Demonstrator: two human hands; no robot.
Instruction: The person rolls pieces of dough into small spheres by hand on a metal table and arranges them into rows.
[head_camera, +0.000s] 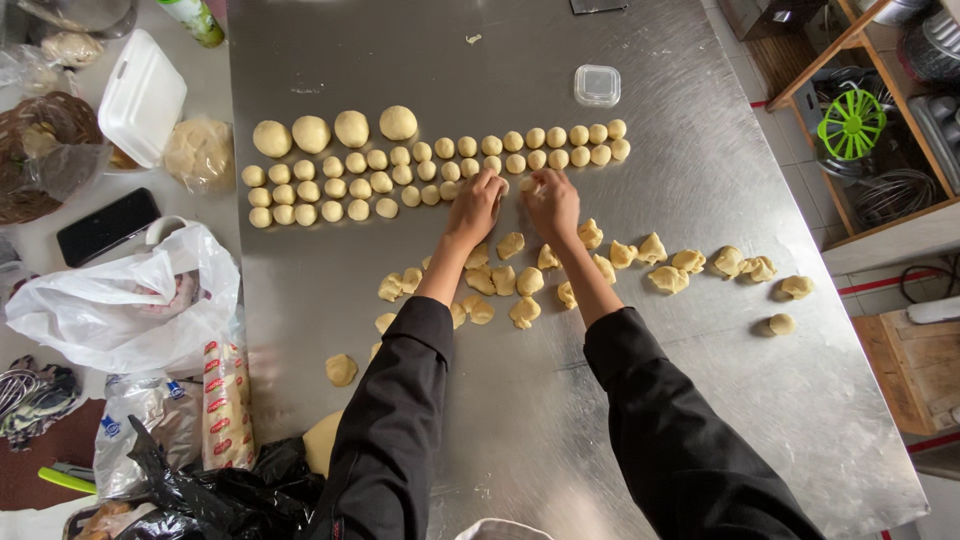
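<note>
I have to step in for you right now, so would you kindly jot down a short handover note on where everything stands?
Left hand and right hand: both at the near edge of the rows of small rolled dough balls; the right pinches a small dough piece, the left's grip is unclear.
Done: rows of small balls, plus four larger balls behind them on the steel table.
Left: rough torn dough pieces scattered nearer the body, unrolled; a dough lump at the table's near edge.

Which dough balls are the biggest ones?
The four big dough balls in the far-left top row. They are clearly larger than the small rolled balls lined up beside and below them.
</note>
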